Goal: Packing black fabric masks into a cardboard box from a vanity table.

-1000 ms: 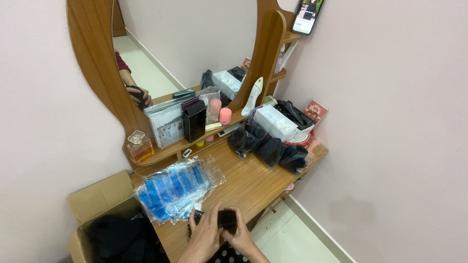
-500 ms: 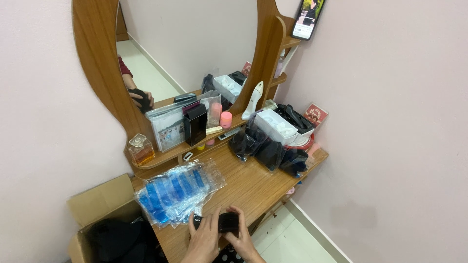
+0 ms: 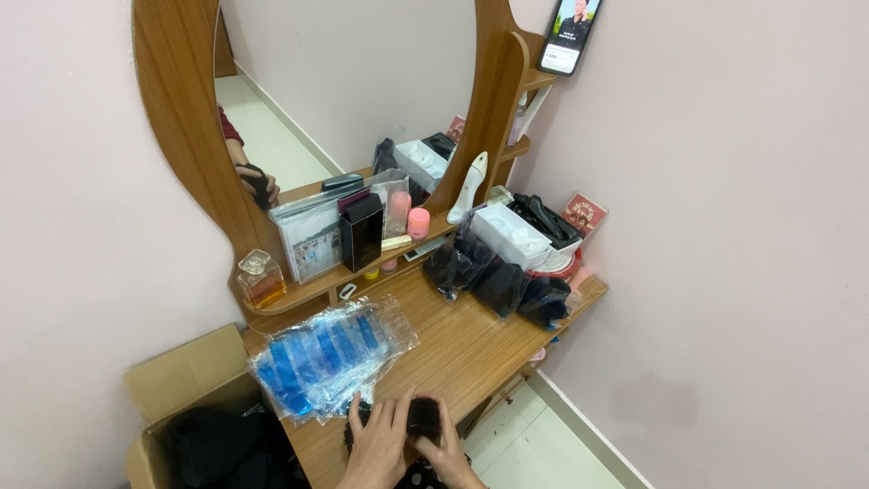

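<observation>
Both my hands meet at the front edge of the wooden dressing table (image 3: 471, 349). My left hand (image 3: 376, 444) and my right hand (image 3: 445, 448) hold a small black object (image 3: 423, 418) between them; its exact kind is too small to tell. Just left of my hands lies a pile of clear plastic packets with blue contents (image 3: 326, 358). My fingers cover the lower part of the black object.
An oval mirror (image 3: 348, 86) stands behind a shelf with a black box (image 3: 361, 231), a pink bottle (image 3: 417, 223) and an amber perfume bottle (image 3: 261, 281). Black pouches (image 3: 498, 281) and a white box (image 3: 511, 235) sit at right. A cardboard box (image 3: 195, 426) stands at left. A phone (image 3: 570, 36) hangs on the wall.
My hands stay together on the black object at the table's front edge, shifting only slightly. Nothing on the table has moved.
</observation>
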